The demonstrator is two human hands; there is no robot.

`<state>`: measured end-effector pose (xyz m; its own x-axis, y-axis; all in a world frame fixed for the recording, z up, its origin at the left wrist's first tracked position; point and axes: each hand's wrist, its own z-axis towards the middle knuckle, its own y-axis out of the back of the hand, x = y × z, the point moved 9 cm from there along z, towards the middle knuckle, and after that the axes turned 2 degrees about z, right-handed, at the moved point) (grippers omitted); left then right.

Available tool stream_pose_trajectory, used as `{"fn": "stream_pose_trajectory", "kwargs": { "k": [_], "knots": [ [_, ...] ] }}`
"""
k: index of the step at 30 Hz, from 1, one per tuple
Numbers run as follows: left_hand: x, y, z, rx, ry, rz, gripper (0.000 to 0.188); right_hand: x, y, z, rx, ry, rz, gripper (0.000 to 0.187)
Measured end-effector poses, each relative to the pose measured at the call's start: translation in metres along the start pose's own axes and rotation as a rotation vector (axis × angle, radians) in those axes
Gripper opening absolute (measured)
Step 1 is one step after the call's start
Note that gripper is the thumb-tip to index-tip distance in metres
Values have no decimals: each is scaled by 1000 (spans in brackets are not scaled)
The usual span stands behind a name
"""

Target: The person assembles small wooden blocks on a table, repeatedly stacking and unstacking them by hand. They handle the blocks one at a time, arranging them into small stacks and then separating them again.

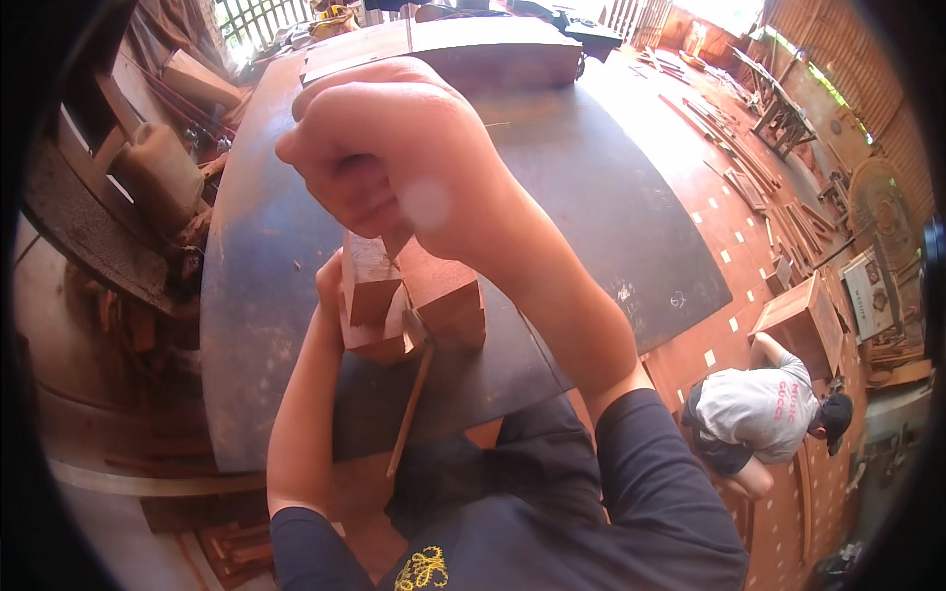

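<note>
- At the far left, a plastic jug (163, 182) sits among timber and clutter beyond the table edge, probably parked there to leave the worktop free.
- The dark table (251, 345) spreads beneath the work, giving it a broad, smooth support.
- The left hand (330, 281) lies along the left side of the wooden blocks, likely to steady them; its fingers are mostly hidden, so I cannot tell how wide or tight its hold is.
- The left block (377, 302) rests on the table's near part, its end facing the person, presumably to keep it within easy reach of both hands.
- The right hand (370, 148) is raised above the far end of the blocks, its fingers curled into a narrow fist; whether it grips anything cannot be told.
- A thin wooden strip (407, 419) slants from the blocks toward the person's lap; what holds it up is unclear.
- The right block (445, 295) sits just beside the left one, a narrow gap showing between their near ends.
- At the far side, a long wooden piece (493, 64) lies across the table, seemingly set back for working room.
- Farther right, a co-worker (759, 414) bends beside a wooden box (793, 320) on the floor.
</note>
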<state>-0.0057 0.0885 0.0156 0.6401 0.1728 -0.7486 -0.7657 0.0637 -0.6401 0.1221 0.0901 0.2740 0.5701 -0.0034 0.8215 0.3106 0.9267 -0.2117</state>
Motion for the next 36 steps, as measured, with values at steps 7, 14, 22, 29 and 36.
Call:
{"fn": "stream_pose_trajectory", "kwargs": {
  "k": [7, 14, 22, 29, 36],
  "knots": [
    [8, -10, 7, 162, 42, -228, 49, -5, -3, -3, -13, -109, 33, 40],
    [2, -12, 10, 430, -62, -301, 54, -1, -4, -3, -12, 41, 34, 40],
    [17, 45, 37, 28, -25, -161, 49, -12, -8, 2, -41, -53, 164, 36],
    [24, 55, 38, -18, -5, -155, 45, -11, -7, 2, -26, -18, 90, 37],
    [29, 62, 39, -48, 16, -158, 41, -1, -12, 0, 23, 143, -36, 37]
  ]
}}
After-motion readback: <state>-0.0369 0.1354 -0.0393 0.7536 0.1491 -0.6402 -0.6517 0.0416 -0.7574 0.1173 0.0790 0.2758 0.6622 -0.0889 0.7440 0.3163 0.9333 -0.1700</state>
